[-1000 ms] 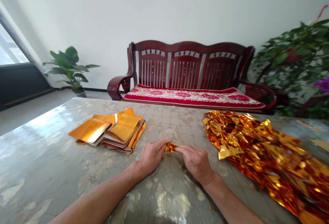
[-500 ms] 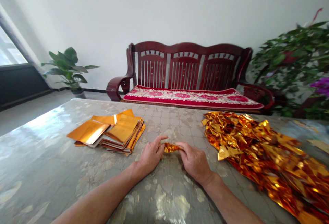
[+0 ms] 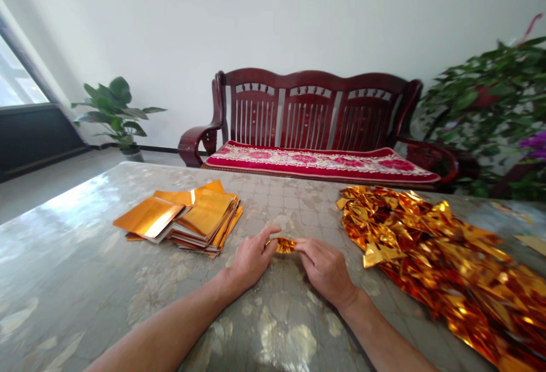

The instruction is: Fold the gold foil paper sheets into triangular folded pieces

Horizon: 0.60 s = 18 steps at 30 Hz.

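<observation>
A small pleated piece of gold foil paper [image 3: 285, 245] is stretched between my two hands just above the table. My left hand [image 3: 255, 255] pinches its left end between thumb and fingers, the index finger reaching out over it. At the other end, my right hand [image 3: 326, 269] grips the foil with thumb and fingertips. To the left lies a loose stack of flat gold foil sheets [image 3: 207, 213], some showing pale undersides. On the right spreads a large heap of folded, crumpled gold foil pieces [image 3: 426, 241]. The foil's ends are hidden by my fingers.
The table [image 3: 157, 304] has a shiny, floral-patterned cover. Clear plastic wrapping [image 3: 512, 215] lies at its far right. Behind stands a dark red wooden bench [image 3: 307, 110] with a red floral seat cover [image 3: 319, 160]. Potted plants [image 3: 115, 107] flank it.
The foil piece stays between my hands, and my left thumb and fingers have shifted slightly on its end. The whole view has moved a little. Stack and heap look the same.
</observation>
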Each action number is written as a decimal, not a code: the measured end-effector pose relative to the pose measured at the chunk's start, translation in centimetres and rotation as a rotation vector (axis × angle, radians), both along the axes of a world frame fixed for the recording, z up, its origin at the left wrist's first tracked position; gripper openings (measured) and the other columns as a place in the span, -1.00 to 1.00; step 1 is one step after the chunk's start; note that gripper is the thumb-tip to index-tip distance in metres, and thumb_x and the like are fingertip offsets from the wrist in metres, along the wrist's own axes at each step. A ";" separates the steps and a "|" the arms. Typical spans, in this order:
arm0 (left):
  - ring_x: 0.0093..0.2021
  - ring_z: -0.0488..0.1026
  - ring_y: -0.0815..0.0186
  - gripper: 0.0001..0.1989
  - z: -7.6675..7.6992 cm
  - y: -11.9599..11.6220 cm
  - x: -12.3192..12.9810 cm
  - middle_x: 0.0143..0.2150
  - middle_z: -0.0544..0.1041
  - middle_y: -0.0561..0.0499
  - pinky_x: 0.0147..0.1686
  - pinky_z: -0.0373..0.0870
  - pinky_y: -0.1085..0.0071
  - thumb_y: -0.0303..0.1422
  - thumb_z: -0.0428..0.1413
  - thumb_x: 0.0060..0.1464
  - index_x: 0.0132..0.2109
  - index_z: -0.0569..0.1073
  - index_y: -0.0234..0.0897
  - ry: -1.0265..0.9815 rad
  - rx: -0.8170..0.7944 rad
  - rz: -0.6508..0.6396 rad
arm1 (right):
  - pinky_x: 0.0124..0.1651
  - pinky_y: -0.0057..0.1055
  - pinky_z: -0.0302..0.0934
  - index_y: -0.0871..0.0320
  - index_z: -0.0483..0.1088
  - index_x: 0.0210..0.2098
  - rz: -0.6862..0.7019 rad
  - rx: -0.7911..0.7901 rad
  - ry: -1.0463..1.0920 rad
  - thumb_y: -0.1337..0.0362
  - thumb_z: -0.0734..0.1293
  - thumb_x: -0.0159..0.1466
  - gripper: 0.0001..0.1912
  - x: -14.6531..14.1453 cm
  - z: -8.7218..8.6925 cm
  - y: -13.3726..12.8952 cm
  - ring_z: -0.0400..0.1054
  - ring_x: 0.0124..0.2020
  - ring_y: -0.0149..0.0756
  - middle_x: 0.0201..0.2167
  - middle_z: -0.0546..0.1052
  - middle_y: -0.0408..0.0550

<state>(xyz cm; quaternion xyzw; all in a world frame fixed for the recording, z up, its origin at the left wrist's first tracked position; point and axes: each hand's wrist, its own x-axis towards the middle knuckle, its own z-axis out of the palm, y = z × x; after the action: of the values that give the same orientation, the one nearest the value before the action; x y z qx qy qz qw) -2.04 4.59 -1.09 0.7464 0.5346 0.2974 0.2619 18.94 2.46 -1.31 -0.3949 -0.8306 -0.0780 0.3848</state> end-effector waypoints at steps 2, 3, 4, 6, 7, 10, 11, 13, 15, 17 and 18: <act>-0.48 0.42 0.32 -0.62 0.1 -0.1 -0.1 -0.53 0.44 0.13 -0.42 0.23 0.48 -0.28 -0.09 0.28 0.17 0.41 -0.13 -0.020 -0.002 -0.007 | -0.08 -0.40 0.37 0.11 0.45 -0.19 -0.004 0.011 0.008 0.45 0.21 0.36 -0.79 0.1 0.0 0.1 0.53 -0.19 -0.32 -0.22 0.63 -0.08; -0.47 0.42 0.32 -0.61 0.1 -0.1 -0.2 -0.52 0.44 0.13 -0.40 0.24 0.48 -0.26 -0.11 0.30 0.18 0.40 -0.15 -0.035 0.000 -0.013 | -0.09 -0.41 0.37 0.11 0.45 -0.19 -0.016 0.013 0.014 0.44 0.21 0.36 -0.80 0.2 -0.1 0.1 0.53 -0.20 -0.32 -0.23 0.63 -0.08; -0.47 0.43 0.32 -0.60 0.2 -0.2 -0.2 -0.52 0.44 0.13 -0.39 0.25 0.47 -0.25 -0.14 0.32 0.20 0.37 -0.17 -0.054 0.004 -0.020 | -0.09 -0.41 0.36 0.11 0.46 -0.19 -0.030 0.011 0.022 0.43 0.22 0.36 -0.80 0.2 -0.1 0.1 0.53 -0.20 -0.32 -0.24 0.63 -0.08; -0.47 0.42 0.33 -0.58 0.2 -0.2 -0.4 -0.53 0.43 0.13 -0.37 0.26 0.47 -0.23 -0.20 0.35 0.21 0.35 -0.20 -0.095 0.004 -0.027 | -0.11 -0.42 0.36 0.10 0.46 -0.20 -0.057 0.003 0.042 0.41 0.23 0.36 -0.82 0.4 -0.3 0.2 0.53 -0.22 -0.31 -0.25 0.63 -0.08; -0.49 0.41 0.33 -0.57 0.2 -0.2 -0.4 -0.55 0.43 0.14 -0.38 0.27 0.47 -0.21 -0.22 0.36 0.21 0.35 -0.22 -0.119 -0.002 -0.024 | -0.14 -0.42 0.36 0.09 0.46 -0.21 -0.072 -0.004 0.054 0.40 0.24 0.36 -0.83 0.5 -0.3 0.2 0.53 -0.25 -0.31 -0.27 0.63 -0.09; -0.53 0.37 0.34 -0.52 0.2 0.0 -0.4 -0.58 0.40 0.14 -0.41 0.27 0.47 -0.17 -0.26 0.37 0.16 0.39 -0.28 -0.202 -0.029 -0.002 | -0.24 -0.43 0.34 0.08 0.46 -0.22 -0.123 -0.026 0.102 0.36 0.25 0.34 -0.86 0.7 -0.5 0.3 0.53 -0.33 -0.32 -0.33 0.63 -0.13; -0.54 0.36 0.35 -0.51 0.2 0.1 -0.4 -0.58 0.40 0.14 -0.41 0.27 0.47 -0.16 -0.26 0.37 0.15 0.40 -0.30 -0.225 -0.037 0.004 | -0.26 -0.43 0.34 0.07 0.45 -0.22 -0.137 -0.037 0.120 0.35 0.25 0.34 -0.87 0.7 -0.6 0.3 0.53 -0.35 -0.31 -0.34 0.63 -0.14; -0.55 0.35 0.36 -0.52 0.1 0.3 -0.3 -0.58 0.40 0.13 -0.43 0.27 0.47 -0.17 -0.24 0.36 0.13 0.42 -0.31 -0.241 -0.045 0.010 | -0.27 -0.43 0.35 0.06 0.45 -0.21 -0.153 -0.053 0.152 0.32 0.26 0.34 -0.87 0.8 -0.5 0.4 0.54 -0.35 -0.31 -0.33 0.63 -0.14; -0.55 0.36 0.36 -0.56 -0.2 0.5 -0.2 -0.56 0.41 0.13 -0.43 0.26 0.47 -0.19 -0.18 0.33 0.10 0.46 -0.29 -0.223 -0.053 0.012 | -0.28 -0.43 0.35 0.06 0.45 -0.21 -0.154 -0.063 0.167 0.30 0.25 0.34 -0.87 0.8 -0.4 0.4 0.54 -0.35 -0.31 -0.32 0.64 -0.13; -0.53 0.37 0.35 -0.60 -0.5 0.7 -0.2 -0.55 0.44 0.12 -0.43 0.26 0.47 -0.21 -0.13 0.30 0.07 0.49 -0.26 -0.197 -0.058 0.011 | -0.28 -0.43 0.35 0.06 0.45 -0.21 -0.151 -0.064 0.162 0.30 0.25 0.34 -0.87 0.8 -0.3 0.4 0.54 -0.35 -0.31 -0.33 0.64 -0.13; -0.53 0.38 0.34 -0.61 -0.7 0.8 -0.2 -0.54 0.45 0.12 -0.43 0.26 0.47 -0.22 -0.12 0.29 0.06 0.49 -0.25 -0.189 -0.061 0.011 | -0.28 -0.43 0.35 0.06 0.45 -0.21 -0.150 -0.063 0.155 0.30 0.25 0.34 -0.86 0.8 -0.3 0.4 0.54 -0.35 -0.31 -0.33 0.64 -0.13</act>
<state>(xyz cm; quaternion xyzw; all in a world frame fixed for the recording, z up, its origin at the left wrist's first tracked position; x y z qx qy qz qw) -2.22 5.36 -1.75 0.7037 0.5205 0.3517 0.3320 19.73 2.85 -1.58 -0.4728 -0.7684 -0.0498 0.4284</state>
